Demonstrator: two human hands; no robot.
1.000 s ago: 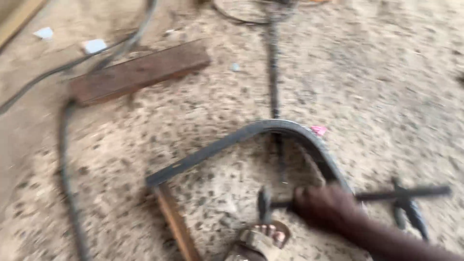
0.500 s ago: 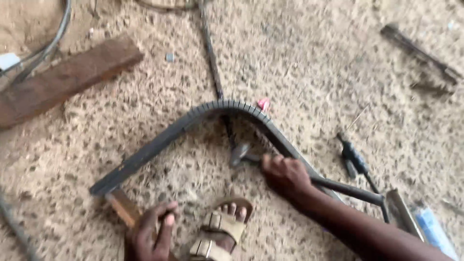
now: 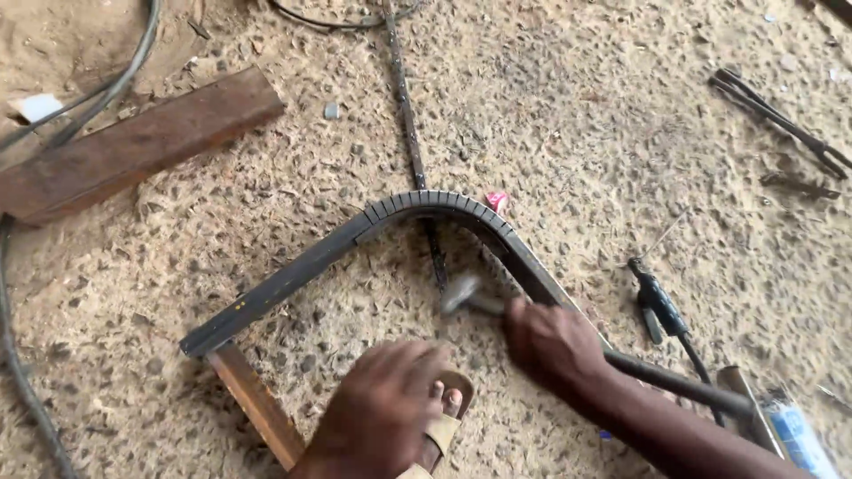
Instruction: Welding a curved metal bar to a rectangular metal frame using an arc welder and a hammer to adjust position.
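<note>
Gravel floor (image 3: 621,133): right hand (image 3: 555,341) gripping hammer (image 3: 463,293) w/ head beside bent steel bar (image 3: 426,206); left hand (image 3: 382,412) hovering loosely open.

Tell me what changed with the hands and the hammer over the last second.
The left hand, out of view a second ago, has come in over the sandalled foot. The right hand has kept its grip on the hammer, whose blurred head now sits inside the curve of the bent metal bar. The camera view shifted. The bent bar, rusty flat bar and electrode holder stayed put.
</note>
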